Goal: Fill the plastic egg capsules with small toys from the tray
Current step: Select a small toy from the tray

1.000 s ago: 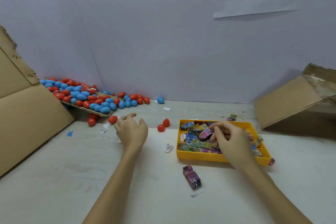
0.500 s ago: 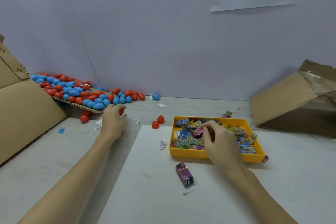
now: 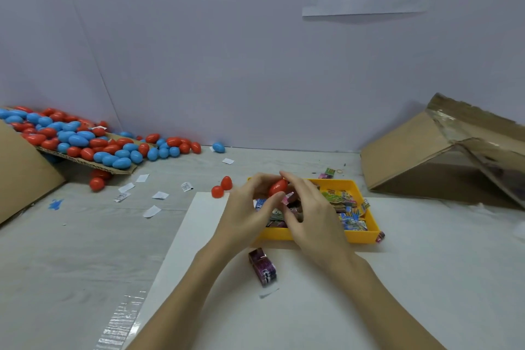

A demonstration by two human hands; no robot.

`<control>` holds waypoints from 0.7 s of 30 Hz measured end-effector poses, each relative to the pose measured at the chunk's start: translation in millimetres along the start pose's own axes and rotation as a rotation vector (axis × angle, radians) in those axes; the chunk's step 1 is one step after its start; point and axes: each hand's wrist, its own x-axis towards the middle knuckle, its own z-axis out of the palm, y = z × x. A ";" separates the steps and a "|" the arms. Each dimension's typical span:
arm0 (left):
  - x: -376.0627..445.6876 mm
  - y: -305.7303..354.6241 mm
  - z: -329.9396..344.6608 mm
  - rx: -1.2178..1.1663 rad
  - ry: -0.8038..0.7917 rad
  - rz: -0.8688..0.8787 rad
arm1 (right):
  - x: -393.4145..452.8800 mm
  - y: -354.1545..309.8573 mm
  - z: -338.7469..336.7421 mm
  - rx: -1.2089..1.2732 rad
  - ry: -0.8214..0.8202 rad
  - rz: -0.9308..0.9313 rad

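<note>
Over the yellow tray (image 3: pixel 360 236) of small toys (image 3: pixel 345 203), both hands are meeting: the left hand (image 3: pixel 244 213) is gripping a red egg capsule (image 3: pixel 277 187) in its fingertips, while the right hand (image 3: pixel 314 216) is touching it and seemingly pinching a pink toy packet (image 3: pixel 287 198).

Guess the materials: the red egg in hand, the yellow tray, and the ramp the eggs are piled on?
Red egg capsule: looks like glossy hard plastic, with a bright highlight on its shell; the left hand and right hand hold it together. Yellow tray: probably moulded plastic, uniform colour, smooth semi-matte walls. Ramp: corrugated cardboard, brown and matte, fluting visible along the cut edge.
</note>
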 end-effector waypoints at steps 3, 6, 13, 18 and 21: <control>-2.9 -0.7 -1.1 0.015 -0.040 0.023 | 0.2 -3.0 -0.5 0.004 0.058 -0.021; -5.1 2.2 0.1 -0.031 -0.066 0.021 | 1.6 -7.1 -2.2 0.020 0.118 -0.068; -7.1 6.2 1.9 -0.021 0.008 0.034 | 1.7 -12.1 -4.0 0.087 0.121 -0.061; -1.6 -2.1 -4.7 0.048 0.187 -0.046 | 5.5 -5.7 -9.9 0.054 0.009 -0.029; -1.1 -7.7 -9.6 0.104 0.238 -0.102 | 4.0 1.5 -13.2 0.013 -0.186 -0.021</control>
